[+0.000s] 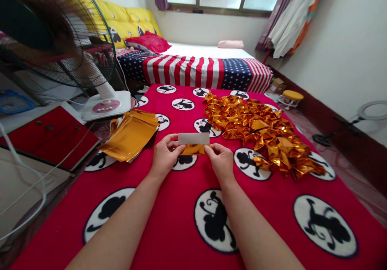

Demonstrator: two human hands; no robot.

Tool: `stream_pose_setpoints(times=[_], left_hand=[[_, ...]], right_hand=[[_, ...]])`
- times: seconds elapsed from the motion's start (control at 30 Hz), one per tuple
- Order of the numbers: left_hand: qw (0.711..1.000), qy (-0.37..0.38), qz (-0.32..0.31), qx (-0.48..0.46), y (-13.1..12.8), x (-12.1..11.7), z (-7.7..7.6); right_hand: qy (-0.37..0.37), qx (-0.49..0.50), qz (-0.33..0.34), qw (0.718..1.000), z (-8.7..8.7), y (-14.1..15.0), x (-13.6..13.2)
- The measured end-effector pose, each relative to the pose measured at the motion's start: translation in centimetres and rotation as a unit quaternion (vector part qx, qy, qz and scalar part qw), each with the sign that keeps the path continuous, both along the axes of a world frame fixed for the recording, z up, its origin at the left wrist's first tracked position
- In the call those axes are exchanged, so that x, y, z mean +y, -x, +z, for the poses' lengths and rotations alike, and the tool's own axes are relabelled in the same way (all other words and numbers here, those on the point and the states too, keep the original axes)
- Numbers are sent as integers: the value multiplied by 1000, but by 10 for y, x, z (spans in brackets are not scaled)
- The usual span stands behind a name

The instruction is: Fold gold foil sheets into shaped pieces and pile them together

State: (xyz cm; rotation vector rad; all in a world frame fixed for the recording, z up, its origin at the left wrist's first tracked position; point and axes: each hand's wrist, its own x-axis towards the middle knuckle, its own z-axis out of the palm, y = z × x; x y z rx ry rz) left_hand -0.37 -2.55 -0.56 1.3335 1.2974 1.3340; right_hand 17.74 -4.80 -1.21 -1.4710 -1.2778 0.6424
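Between my two hands is a sheet of gold foil paper [194, 139], partly folded, with a pale grey-white strip above and a shiny gold strip below. My left hand [165, 153] pinches its left end, thumb in front and fingers behind. At the right end my right hand [220, 157] grips it the same way. Left of my hands lies a stack of flat gold foil sheets [130, 135]. To the right spreads a heap of folded gold foil pieces [250, 120]. All of it rests on a red blanket [178, 205] with white circles and black figures.
A standing fan [105, 104], its blades blurred, is at the left beside a red drawer cabinet [48, 137]. Behind is a bed with a striped, starred cover [187, 69]. A yellow stool [292, 95] and a ring light stand [350, 124] are on the right.
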Motion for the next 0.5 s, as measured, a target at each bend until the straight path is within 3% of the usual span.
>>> stream_pose_setpoints(times=[0.3,0.5], left_hand=[[1000,-2,-5,24,1,1,-5],[991,-43,44,122,-1,-1,-4]], right_hand=[[2,-33,-7,999,-1,0,0],[1,-179,-45,983,-1,1,-1]])
